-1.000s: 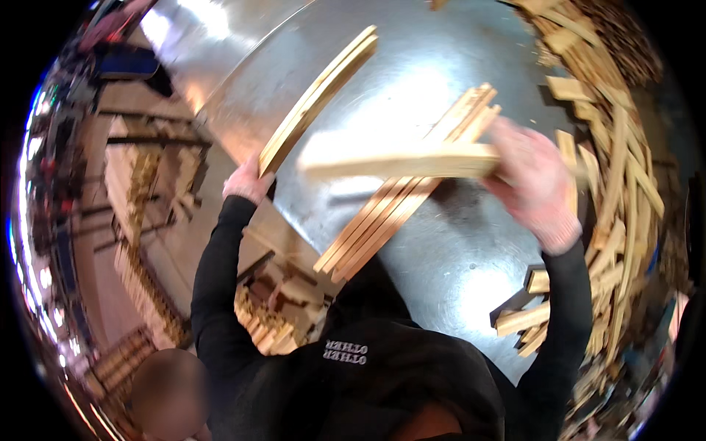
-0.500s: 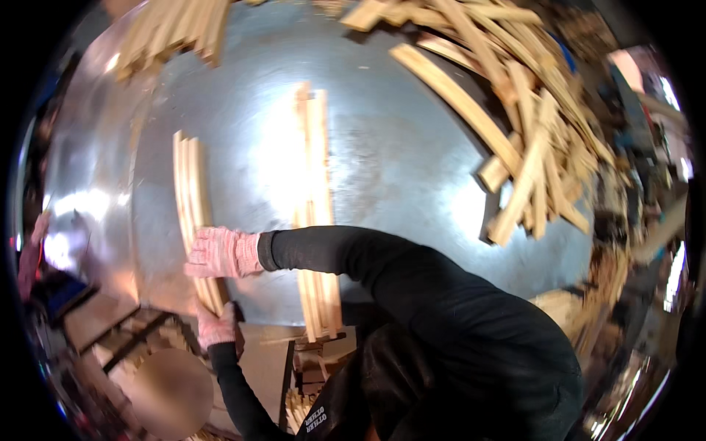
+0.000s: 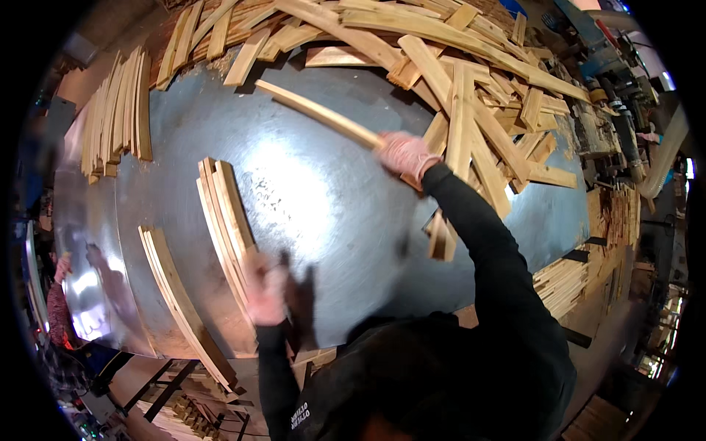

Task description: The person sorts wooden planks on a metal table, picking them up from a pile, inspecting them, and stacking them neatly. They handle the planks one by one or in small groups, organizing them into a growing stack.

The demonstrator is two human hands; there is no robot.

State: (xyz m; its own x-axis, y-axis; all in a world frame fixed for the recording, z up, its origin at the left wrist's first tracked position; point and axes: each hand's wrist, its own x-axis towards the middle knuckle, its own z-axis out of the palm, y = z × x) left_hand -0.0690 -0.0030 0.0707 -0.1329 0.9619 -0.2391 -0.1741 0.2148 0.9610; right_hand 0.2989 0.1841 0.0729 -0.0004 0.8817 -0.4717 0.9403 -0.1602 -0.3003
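Note:
In a pinkish work glove, my right hand (image 3: 408,156) is closed on the near end of a long wooden strip (image 3: 318,112) at the edge of a heap of loose wood. My left hand (image 3: 266,288), also gloved, is smeared by motion, so its fingers do not show clearly. It is over or beside the near part of a narrow bundle of strips (image 3: 224,209); contact cannot be made out. Farther left, a second bundle of strips (image 3: 180,298) lies apart, its near end reaching past the table edge.
The metal table (image 3: 353,213) is shiny. A jumbled heap of wooden pieces (image 3: 460,110) covers its far right side. Another row of strips (image 3: 121,110) lies at the far left. Another person's arm (image 3: 59,305) shows at the left rim. Stacked strips (image 3: 562,283) stand off the right edge.
My right hand has left the left bundle and now grips a strip by the heap. My left hand has moved from that bundle to the middle one. The view has shifted too.

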